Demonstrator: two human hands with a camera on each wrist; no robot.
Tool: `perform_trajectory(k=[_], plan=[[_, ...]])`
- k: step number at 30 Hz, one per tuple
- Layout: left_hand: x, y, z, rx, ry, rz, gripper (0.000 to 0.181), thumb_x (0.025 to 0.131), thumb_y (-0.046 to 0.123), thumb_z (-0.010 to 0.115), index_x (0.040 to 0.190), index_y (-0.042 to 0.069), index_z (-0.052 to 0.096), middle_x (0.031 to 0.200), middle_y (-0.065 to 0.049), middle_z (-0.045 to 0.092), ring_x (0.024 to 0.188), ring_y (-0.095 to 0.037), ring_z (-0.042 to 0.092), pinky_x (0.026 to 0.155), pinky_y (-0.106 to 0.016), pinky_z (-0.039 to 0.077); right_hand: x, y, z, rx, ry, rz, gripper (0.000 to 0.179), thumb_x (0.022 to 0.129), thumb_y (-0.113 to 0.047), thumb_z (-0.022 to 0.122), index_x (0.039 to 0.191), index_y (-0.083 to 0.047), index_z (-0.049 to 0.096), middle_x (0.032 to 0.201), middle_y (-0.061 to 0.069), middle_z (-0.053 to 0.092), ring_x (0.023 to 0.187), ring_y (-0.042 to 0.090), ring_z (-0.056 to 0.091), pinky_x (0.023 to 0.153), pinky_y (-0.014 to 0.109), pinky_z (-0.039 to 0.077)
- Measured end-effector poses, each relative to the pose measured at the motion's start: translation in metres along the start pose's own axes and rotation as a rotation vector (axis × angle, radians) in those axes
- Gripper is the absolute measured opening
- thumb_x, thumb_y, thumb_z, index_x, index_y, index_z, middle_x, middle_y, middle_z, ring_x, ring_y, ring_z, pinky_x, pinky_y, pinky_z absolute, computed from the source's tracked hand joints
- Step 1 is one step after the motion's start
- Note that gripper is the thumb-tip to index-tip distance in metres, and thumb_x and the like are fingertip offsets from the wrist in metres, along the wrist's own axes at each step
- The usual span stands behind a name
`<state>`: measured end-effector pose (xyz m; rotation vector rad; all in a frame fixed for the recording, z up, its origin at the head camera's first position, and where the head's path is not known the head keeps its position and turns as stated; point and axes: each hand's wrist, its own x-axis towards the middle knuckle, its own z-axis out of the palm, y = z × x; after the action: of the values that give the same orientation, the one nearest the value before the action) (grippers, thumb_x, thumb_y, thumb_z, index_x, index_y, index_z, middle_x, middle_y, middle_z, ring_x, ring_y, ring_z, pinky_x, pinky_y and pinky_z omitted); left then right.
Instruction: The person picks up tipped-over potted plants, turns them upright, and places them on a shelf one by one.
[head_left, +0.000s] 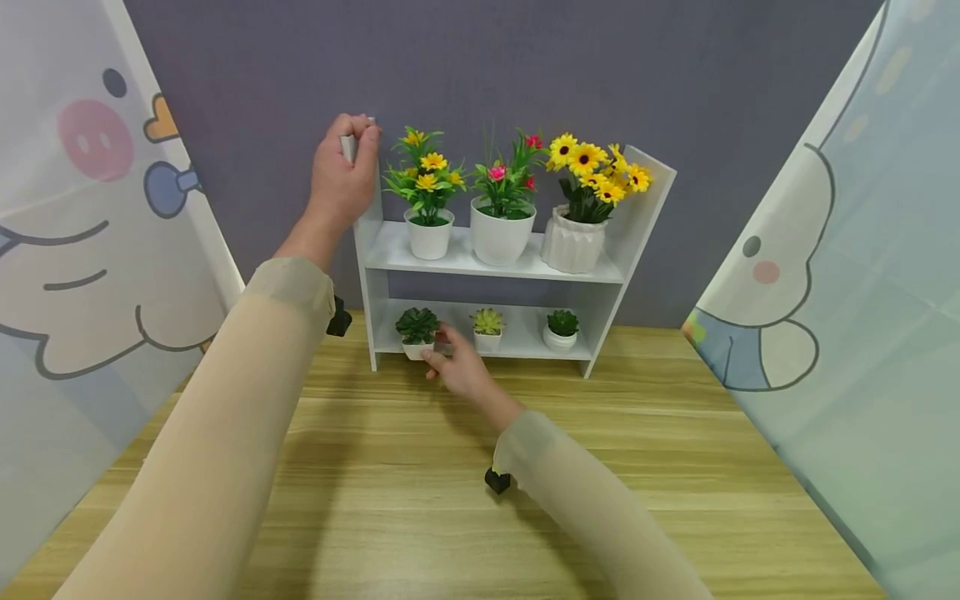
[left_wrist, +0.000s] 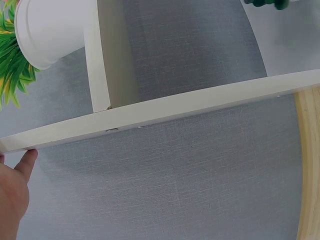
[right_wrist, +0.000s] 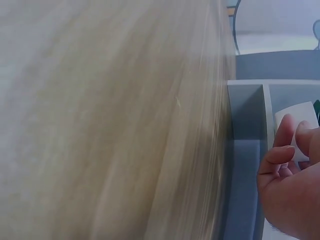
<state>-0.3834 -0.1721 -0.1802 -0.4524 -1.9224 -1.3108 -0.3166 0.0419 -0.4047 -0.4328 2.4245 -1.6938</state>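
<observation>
My left hand point(head_left: 345, 171) grips the top of the left side panel of a white two-tier shelf point(head_left: 495, 268). In the left wrist view, a fingertip of the left hand point(left_wrist: 14, 187) touches that panel's edge. At the left end of the lower tier, my right hand point(head_left: 459, 367) holds the small white pot of a dark green succulent point(head_left: 417, 327). Seen from the right wrist, the right hand's point(right_wrist: 292, 185) thumb and fingers are on the white pot point(right_wrist: 300, 114). The pot stands at the lower tier's front edge; whether its base touches the board is not clear.
On the lower tier also stand a yellow-green succulent point(head_left: 488, 323) and a small green succulent point(head_left: 562, 325). The upper tier bears a yellow-flowered plant point(head_left: 429, 196), a pink-flowered plant point(head_left: 502, 200) and sunflowers point(head_left: 588, 179). Beneath is a wooden table point(head_left: 405, 500); behind, a grey wall point(head_left: 465, 67).
</observation>
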Motion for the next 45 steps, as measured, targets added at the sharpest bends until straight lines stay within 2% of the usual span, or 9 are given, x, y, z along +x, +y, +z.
perform_trajectory(k=[4,7,15,18,26,31,36,45], plan=[[0.002,-0.001,0.000,-0.014,0.001,0.002,0.018,0.115,0.027,0.054,0.097,0.023,0.052,0.144,-0.015,0.064,0.152,-0.016,0.054,0.122,-0.031,0.049,0.005,0.002,-0.001,-0.020,0.015,0.000,0.070,0.113,-0.027,0.063,0.173,-0.013,0.029,0.169,0.013,0.047,0.083,0.016,0.074,0.064,0.026,0.045],[0.003,0.000,-0.001,-0.023,0.003,0.003,0.018,0.115,0.027,0.054,0.097,0.023,0.052,0.145,-0.015,0.065,0.153,-0.015,0.054,0.124,-0.030,0.047,0.009,0.003,-0.001,-0.033,0.026,-0.007,0.070,0.114,-0.027,0.063,0.173,-0.013,0.029,0.169,0.014,0.047,0.079,0.015,0.073,0.063,0.023,0.046],[0.000,0.002,-0.003,0.024,-0.008,-0.011,0.018,0.116,0.031,0.052,0.100,0.024,0.051,0.149,-0.012,0.063,0.156,-0.012,0.049,0.120,-0.031,0.051,0.019,0.003,0.003,-0.046,0.023,-0.005,0.067,0.114,-0.027,0.062,0.172,-0.012,0.030,0.171,0.015,0.045,0.072,0.009,0.071,0.058,0.023,0.046],[0.000,0.002,-0.003,0.036,-0.007,-0.012,0.018,0.116,0.032,0.052,0.100,0.024,0.051,0.148,-0.012,0.063,0.155,-0.011,0.051,0.116,-0.031,0.054,0.020,0.003,0.003,-0.034,0.021,0.002,0.067,0.114,-0.027,0.061,0.172,-0.012,0.030,0.171,0.016,0.044,0.072,0.010,0.072,0.060,0.023,0.047],[0.000,0.002,-0.003,0.028,0.005,0.000,0.018,0.116,0.030,0.053,0.099,0.023,0.052,0.145,-0.013,0.065,0.152,-0.012,0.053,0.114,-0.028,0.054,0.025,0.002,0.004,0.027,0.027,-0.003,0.067,0.115,-0.023,0.061,0.172,-0.011,0.029,0.170,0.019,0.043,0.068,0.010,0.069,0.067,0.027,0.053],[0.000,0.003,-0.002,0.029,0.001,0.000,0.018,0.116,0.030,0.053,0.099,0.024,0.051,0.145,-0.013,0.064,0.152,-0.012,0.053,0.116,-0.029,0.054,0.027,0.002,0.003,0.035,0.028,0.013,0.065,0.115,-0.021,0.060,0.172,-0.014,0.030,0.169,0.017,0.044,0.068,0.009,0.069,0.061,0.021,0.048],[-0.001,0.003,-0.001,0.025,-0.006,-0.008,0.018,0.116,0.030,0.052,0.099,0.023,0.051,0.147,-0.013,0.064,0.153,-0.013,0.053,0.118,-0.031,0.053,0.026,0.002,0.002,0.030,0.015,0.037,0.067,0.115,-0.024,0.059,0.173,-0.016,0.027,0.171,0.013,0.044,0.069,0.009,0.069,0.055,0.021,0.042],[-0.001,0.002,0.000,0.000,0.001,-0.010,0.019,0.115,0.029,0.054,0.098,0.024,0.051,0.143,-0.015,0.065,0.148,-0.016,0.057,0.119,-0.029,0.051,0.024,0.007,-0.001,0.061,0.006,0.045,0.072,0.112,-0.021,0.066,0.173,-0.018,0.028,0.173,0.009,0.044,0.076,0.009,0.074,0.057,0.029,0.052]])
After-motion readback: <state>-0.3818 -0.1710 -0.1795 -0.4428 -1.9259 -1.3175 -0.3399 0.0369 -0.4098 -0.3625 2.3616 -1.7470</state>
